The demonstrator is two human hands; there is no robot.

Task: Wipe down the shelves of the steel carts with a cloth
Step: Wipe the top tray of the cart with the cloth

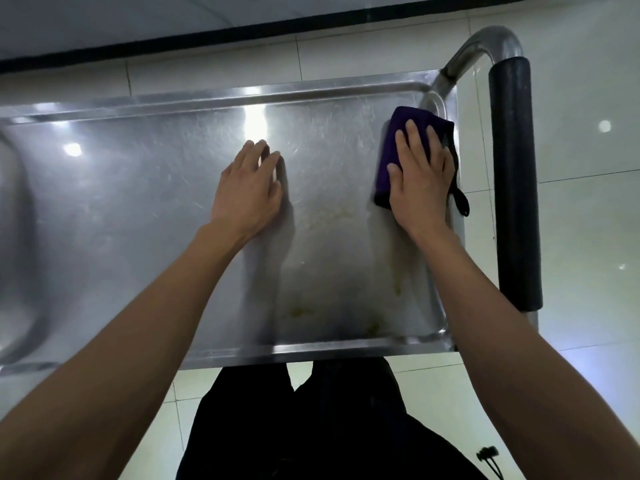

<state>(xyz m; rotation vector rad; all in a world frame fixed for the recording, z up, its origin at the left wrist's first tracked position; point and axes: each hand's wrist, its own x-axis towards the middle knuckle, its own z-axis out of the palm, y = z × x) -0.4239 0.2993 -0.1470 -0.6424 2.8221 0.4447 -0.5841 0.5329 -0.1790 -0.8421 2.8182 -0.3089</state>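
Head view: the right hand (420,178) is lying flat, fingers straight and slightly spread, pressing a folded dark purple cloth (394,147) against the scratched stainless-steel top shelf of the cart (156,202), at its far right corner beside the black-sleeved steel push handle (514,181). The left hand (247,188) is resting open on the shelf's middle, fingers together, holding nothing. Yellowish smears (372,327) are showing near the front rim.

The scene is lit from overhead: round glare spots are reflected on the steel shelf (145,202) at upper centre and left of the frame, and on the glossy floor (588,168) at right. Soft shadows are cast beside both forearms. Wide-angle bending and blur are seen at the left edge.
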